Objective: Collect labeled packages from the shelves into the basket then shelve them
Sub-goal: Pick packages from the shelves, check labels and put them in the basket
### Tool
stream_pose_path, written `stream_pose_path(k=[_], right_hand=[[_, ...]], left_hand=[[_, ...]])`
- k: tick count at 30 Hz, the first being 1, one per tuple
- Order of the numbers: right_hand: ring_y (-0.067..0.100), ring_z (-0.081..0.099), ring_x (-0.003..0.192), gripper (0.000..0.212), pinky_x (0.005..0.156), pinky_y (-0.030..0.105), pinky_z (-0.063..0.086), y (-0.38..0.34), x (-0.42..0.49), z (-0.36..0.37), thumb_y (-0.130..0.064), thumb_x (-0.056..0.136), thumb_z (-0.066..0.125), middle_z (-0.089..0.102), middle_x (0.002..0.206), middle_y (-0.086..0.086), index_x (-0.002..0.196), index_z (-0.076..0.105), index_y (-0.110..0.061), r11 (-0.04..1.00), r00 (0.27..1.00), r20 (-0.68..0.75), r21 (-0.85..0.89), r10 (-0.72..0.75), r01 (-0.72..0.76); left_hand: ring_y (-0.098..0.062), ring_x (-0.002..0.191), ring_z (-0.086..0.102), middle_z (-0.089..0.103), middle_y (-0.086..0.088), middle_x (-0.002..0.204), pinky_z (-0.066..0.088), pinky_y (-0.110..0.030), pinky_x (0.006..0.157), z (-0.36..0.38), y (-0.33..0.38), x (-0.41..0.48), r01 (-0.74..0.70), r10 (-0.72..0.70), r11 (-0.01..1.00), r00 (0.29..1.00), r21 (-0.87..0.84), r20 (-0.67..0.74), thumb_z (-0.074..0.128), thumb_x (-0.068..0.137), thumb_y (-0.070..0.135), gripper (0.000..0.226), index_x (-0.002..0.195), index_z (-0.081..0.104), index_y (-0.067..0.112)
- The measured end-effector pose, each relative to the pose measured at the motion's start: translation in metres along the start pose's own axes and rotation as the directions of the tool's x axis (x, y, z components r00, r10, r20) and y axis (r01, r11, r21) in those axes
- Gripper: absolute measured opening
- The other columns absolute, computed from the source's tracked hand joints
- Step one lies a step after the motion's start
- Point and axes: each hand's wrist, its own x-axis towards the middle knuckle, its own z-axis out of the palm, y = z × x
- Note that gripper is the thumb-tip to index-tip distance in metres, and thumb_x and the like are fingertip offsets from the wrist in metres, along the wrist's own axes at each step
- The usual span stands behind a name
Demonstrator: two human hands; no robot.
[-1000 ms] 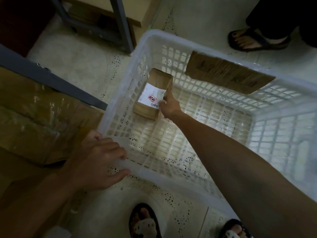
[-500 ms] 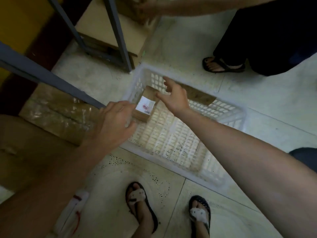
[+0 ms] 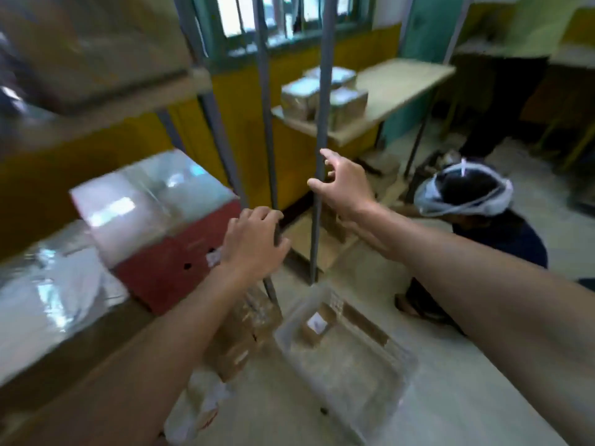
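The white plastic basket (image 3: 389, 391) stands on the floor, low in the view. A small brown package with a white label (image 3: 317, 325) lies in its far left corner. A flat brown package (image 3: 363, 321) leans against its far wall. My left hand (image 3: 254, 244) is raised in front of a grey shelf post, fingers curled, holding nothing. My right hand (image 3: 343, 185) is higher, fingers spread, empty, beside another grey post (image 3: 318, 201). A red box with a taped top (image 3: 167, 233) sits on the shelf left of my left hand.
Taped brown boxes (image 3: 241, 336) lie on the floor left of the basket. Foil-wrapped packages (image 3: 322, 94) sit on a table behind the posts. A crouching person (image 3: 473, 214) is at the right, another stands behind. Large wrapped boxes (image 3: 48, 284) fill the left shelf.
The view has swung up from the basket to the shelves. Both hands left the basket and rose to shelf height. The labeled package stays in the basket.
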Motion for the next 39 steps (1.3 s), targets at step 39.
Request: stream_pose_path(k=[39], right_hand=[[0.028, 0.052, 0.121, 0.07, 0.097, 0.042, 0.045, -0.659, -0.309, 0.23, -0.045, 0.079, 0.067, 0.049, 0.14, 0.009, 0.139, 0.039, -0.022, 0.425, 0.397, 0.152, 0.369, -0.905, 0.827]], left_hand=[[-0.025, 0.119, 0.046, 0.049, -0.008, 0.134, 0.046, -0.043, 0.095, -0.451, -0.34, -0.536, 0.789, -0.676, 0.597, 0.399, -0.143, -0.62, 0.066, 0.079, 0.034, 0.064, 0.134, 0.038, 0.018]])
